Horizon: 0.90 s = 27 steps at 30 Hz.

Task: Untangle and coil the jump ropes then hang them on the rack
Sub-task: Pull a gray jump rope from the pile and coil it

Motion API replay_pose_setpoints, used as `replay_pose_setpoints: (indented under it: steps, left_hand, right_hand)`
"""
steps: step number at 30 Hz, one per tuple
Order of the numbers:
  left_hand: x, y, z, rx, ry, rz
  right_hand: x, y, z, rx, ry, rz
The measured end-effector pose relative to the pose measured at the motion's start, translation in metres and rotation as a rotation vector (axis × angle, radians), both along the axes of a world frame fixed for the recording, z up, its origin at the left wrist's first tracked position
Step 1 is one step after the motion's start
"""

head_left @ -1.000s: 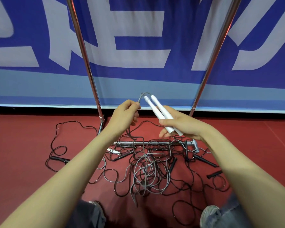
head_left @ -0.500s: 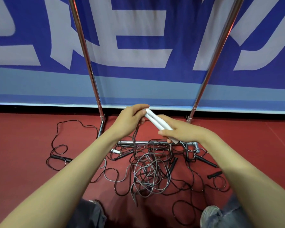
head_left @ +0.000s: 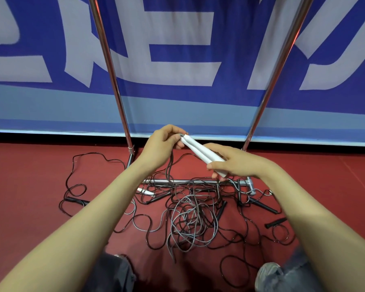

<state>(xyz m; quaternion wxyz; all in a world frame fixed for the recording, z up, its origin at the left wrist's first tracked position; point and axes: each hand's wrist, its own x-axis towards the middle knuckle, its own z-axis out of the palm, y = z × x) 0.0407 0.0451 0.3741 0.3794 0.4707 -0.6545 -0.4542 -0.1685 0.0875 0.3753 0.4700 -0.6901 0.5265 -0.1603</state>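
While the right hand (head_left: 238,165) closes its grip around the lower half of two white jump-rope handles (head_left: 200,153), held side by side and slanting up to the left, the left hand (head_left: 162,144) pinches the grey cord (head_left: 169,165) right at the handles' top ends, its fingers curled over it. From that pinch the grey cord drops between the forearms into the tangle of jump ropes (head_left: 190,218) on the red floor (head_left: 30,186).

The tangle is a heap of grey loops in the middle with thin black cords spreading out on both sides. Black handles lie among it: one at the far left (head_left: 74,200), a long one at the right (head_left: 263,205) and a short one just below that (head_left: 275,222). Another white handle (head_left: 145,191) lies near the left forearm.

The chrome rack (head_left: 110,70) stands just beyond the hands. Its two uprights run out of the top of the view, and its base bar (head_left: 177,181) lies on the floor with cords draped across it.

Behind the rack hangs a blue banner (head_left: 177,98) with huge pale characters. They are cut off by the edges of the view, so only broad strokes show and no word can be read. A lighter blue band runs along its foot. At the bottom edge are denim-clad knees and a grey shoe (head_left: 268,272).
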Motion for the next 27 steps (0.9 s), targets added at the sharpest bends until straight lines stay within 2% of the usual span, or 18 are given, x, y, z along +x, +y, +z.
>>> replay_pose_setpoints:
  steps: [4,7,11,13,16,18,20,22,24,27]
  left_hand:
    - [-0.003,0.002,0.001,-0.013,-0.033,-0.004]
    - [-0.007,0.004,0.001,0.033,0.053,0.012]
    - [-0.008,0.006,-0.002,0.244,0.109,-0.015]
    - [-0.009,0.007,0.0,0.302,0.16,-0.005]
    - [-0.009,0.009,0.008,0.358,0.308,0.049]
    - [-0.008,0.011,0.012,0.376,0.351,0.033]
    - [-0.008,0.015,0.013,0.313,0.279,0.013]
    - [-0.012,0.02,0.011,0.223,0.195,-0.023]
    - [-0.018,0.027,0.009,0.205,0.196,-0.078]
    - [-0.028,0.033,0.009,0.271,0.367,-0.061]
  right_hand:
    - [-0.006,-0.001,0.001,-0.072,0.123,-0.022]
    - [-0.009,-0.005,-0.003,-0.313,0.356,-0.075]
    - [-0.01,-0.005,-0.009,-0.648,0.729,-0.187]
    - [-0.006,-0.005,-0.011,-0.714,0.792,-0.235]
    - [-0.001,-0.008,-0.015,-0.764,0.784,-0.322]
    - [0.003,-0.01,-0.013,-0.759,0.69,-0.386]
    - [0.006,-0.012,-0.011,-0.693,0.513,-0.439]
    - [0.012,-0.012,-0.011,-0.559,0.232,-0.5]
    - [0.021,-0.012,-0.009,-0.389,-0.097,-0.561]
    - [0.038,-0.009,-0.006,-0.144,-0.575,-0.617]
